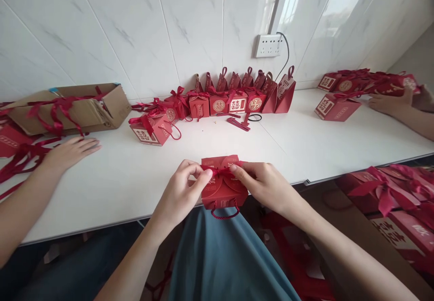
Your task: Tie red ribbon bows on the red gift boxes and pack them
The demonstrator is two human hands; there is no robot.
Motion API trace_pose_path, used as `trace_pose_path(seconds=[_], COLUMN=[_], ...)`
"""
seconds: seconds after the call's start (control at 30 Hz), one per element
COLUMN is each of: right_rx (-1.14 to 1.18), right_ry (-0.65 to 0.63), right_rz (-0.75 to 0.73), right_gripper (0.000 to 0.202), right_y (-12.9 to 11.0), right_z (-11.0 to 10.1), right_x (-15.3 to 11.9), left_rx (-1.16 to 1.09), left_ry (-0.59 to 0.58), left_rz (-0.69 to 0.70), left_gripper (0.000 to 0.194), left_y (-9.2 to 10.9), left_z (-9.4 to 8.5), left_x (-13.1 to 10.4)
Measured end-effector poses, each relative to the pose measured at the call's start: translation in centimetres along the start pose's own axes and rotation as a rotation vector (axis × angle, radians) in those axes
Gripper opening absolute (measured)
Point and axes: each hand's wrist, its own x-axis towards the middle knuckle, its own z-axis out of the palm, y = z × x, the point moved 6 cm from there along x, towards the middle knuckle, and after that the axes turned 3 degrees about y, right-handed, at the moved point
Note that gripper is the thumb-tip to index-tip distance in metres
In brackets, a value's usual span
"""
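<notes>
A red gift box (225,190) with gold print sits at the table's front edge, its corded handle hanging toward the lap. A red ribbon (222,171) crosses its top with a small knot in the middle. My left hand (185,188) pinches the ribbon just left of the knot between thumb and finger. On the right side, my right hand (262,183) pinches the ribbon, thumb near the knot and the other fingers behind the box's corner.
Red boxes (219,104) line the white table (135,174) along the wall. A cardboard carton (111,106) with ribbons stands left. Other people's hands rest at far left (73,152) and far right (389,102). More boxes (396,228) fill a carton at lower right.
</notes>
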Motion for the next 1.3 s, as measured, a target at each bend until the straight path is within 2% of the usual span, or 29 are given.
trace_pose_path(seconds=[0.13,0.23,0.33,0.5,0.73,1.0,1.13,1.23,1.3], right_rx=[0.137,0.302,0.422,0.444,0.553,0.841,0.933,1.009,0.977], right_ry=[-0.034,-0.123,-0.194,-0.182,-0.193,-0.283,-0.324,-0.357,-0.343], right_rz=[0.04,0.038,0.051,0.055,0.076,0.145,0.156,0.169,0.153], right_gripper=[0.041,0.036,0.033,0.034,0.039,0.037,0.036,0.035,0.036], right_y=[0.7,1.4,2.0,2.1,2.0,3.2,3.7,3.9,3.9], right_z=[0.6,1.2,1.6,1.8,1.9,2.3,2.7,3.1,2.9], right_x=[0.6,0.7,0.6,0.3,0.4,0.8,1.0,1.1,1.2], left_rx=[0.029,0.015,-0.006,-0.025,-0.155,-0.297,-0.458,-0.553,-0.536], left_ry=[0.004,0.01,0.021,-0.091,-0.094,-0.31,-0.405,-0.409,-0.354], left_rz=[-0.045,-0.04,-0.101,-0.207,-0.195,-0.149,-0.169,-0.197,-0.203], left_gripper=[0.026,0.022,0.026,0.044,0.034,0.032,0.028,0.028,0.03], left_y=[-0.9,-1.4,-2.0,-2.1,-2.7,-3.2,-3.4,-3.6,-3.7], left_z=[-0.1,-0.3,-0.7,-0.2,0.5,0.5,0.9,1.2,1.1], left_x=[-0.2,-0.4,-0.7,-1.1,-0.9,-0.3,-0.1,0.1,0.2])
